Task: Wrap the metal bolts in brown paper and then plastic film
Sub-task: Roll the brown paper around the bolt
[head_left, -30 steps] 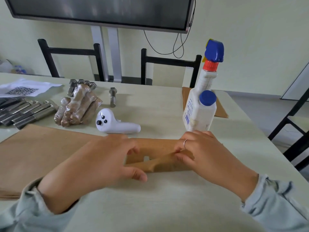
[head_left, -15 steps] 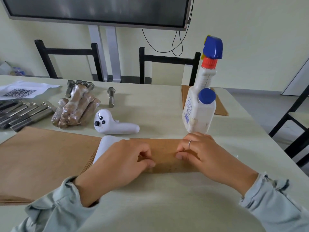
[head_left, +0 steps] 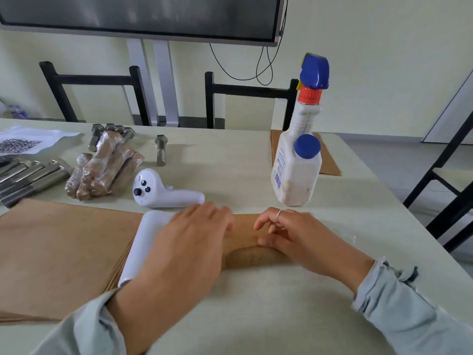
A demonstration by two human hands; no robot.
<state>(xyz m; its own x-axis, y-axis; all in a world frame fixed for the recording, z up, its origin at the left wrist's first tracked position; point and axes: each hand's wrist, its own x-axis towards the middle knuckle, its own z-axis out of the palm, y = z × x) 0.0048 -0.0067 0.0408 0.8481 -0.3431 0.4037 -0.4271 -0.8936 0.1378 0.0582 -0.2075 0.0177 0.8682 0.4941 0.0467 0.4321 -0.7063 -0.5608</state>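
- Brown paper (head_left: 245, 242) is seen at lower centre of the frame, partly rolled into a tube on the table (head_left: 256, 316); the bolt inside is hidden, so its position within the roll cannot be told.
- The left hand (head_left: 189, 249) is laid flat over the left end of the roll, fingers spread and nearly straight, pressing rather than pinching.
- The right hand (head_left: 294, 237) is set on the right end, fingers loosely curled with the tips on the sheet; whether an edge is pinched cannot be told.
- A white roll of plastic film (head_left: 143, 242) lies just beside the left hand, resting on the stack of brown sheets (head_left: 58, 249) at lower left.
- Already wrapped bolts (head_left: 102, 172) are piled at upper left, with bare bolts (head_left: 28, 175) near them and one single bolt (head_left: 161, 149) apart.
- A white controller (head_left: 163, 190) and a spray bottle (head_left: 299, 155) stand just behind the hands.
- Risk, as judged: uneven pressure between the two ends could skew the roll, leaving a loose cone from which the bolt slides out.
- If the free edge is released too soon, the stiff paper may spring open.
- The film roll could be nudged off the stack by the left wrist.
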